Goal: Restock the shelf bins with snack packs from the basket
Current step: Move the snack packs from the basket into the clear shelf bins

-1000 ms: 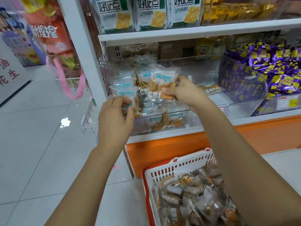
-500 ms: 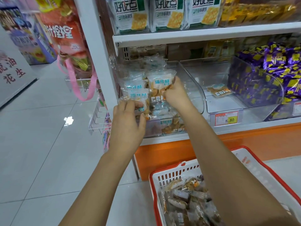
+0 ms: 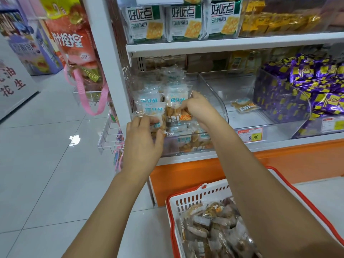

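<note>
A clear shelf bin (image 3: 222, 107) at the left end of the lower shelf is piled high with clear snack packs printed in light blue and orange. My left hand (image 3: 143, 140) grips one pack (image 3: 154, 110) at the front left of the pile. My right hand (image 3: 201, 108) pinches another pack (image 3: 176, 101) standing upright on the pile's top. On the floor below stands a white basket with a red rim (image 3: 197, 194), holding several more snack packs (image 3: 214, 229); my right forearm crosses over it.
The neighbouring clear bin (image 3: 242, 90) holds a single pack (image 3: 243, 107). Purple-wrapped snacks (image 3: 307, 84) fill the bin at the right. Cracker boxes (image 3: 184, 21) stand on the upper shelf. A wire rack (image 3: 109, 135) and hanging bags with pink straps (image 3: 93, 94) jut out left of the shelf post.
The camera has swung left and down, so the shelf shifted right in view. Both hands stay on the packs, lowering them onto the pile in the left bin.
</note>
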A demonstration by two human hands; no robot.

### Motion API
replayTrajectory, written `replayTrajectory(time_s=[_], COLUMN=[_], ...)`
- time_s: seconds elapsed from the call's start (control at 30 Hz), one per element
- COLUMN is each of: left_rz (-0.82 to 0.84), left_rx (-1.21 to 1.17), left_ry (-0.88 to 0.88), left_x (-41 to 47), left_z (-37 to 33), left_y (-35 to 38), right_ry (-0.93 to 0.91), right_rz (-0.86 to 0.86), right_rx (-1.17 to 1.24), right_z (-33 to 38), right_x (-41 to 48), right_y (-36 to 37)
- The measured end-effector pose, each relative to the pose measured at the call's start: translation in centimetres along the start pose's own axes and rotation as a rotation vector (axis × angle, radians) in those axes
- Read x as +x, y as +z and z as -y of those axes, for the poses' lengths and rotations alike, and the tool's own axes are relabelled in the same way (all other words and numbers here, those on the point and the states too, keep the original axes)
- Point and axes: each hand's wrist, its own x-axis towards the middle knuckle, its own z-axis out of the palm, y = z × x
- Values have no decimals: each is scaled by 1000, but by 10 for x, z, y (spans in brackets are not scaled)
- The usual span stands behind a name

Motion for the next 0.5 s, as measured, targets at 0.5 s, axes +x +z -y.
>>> replayTrajectory(time_s=[0.5], left_rz=[149], left_rx=[-62], left_ry=[71], left_x=[-35], left_z=[-11], left_y=[0], right_ry=[-318], right_rz=[-179], right_rx=[-326], right_z=[-48], right_x=[-92], right_y=[-36])
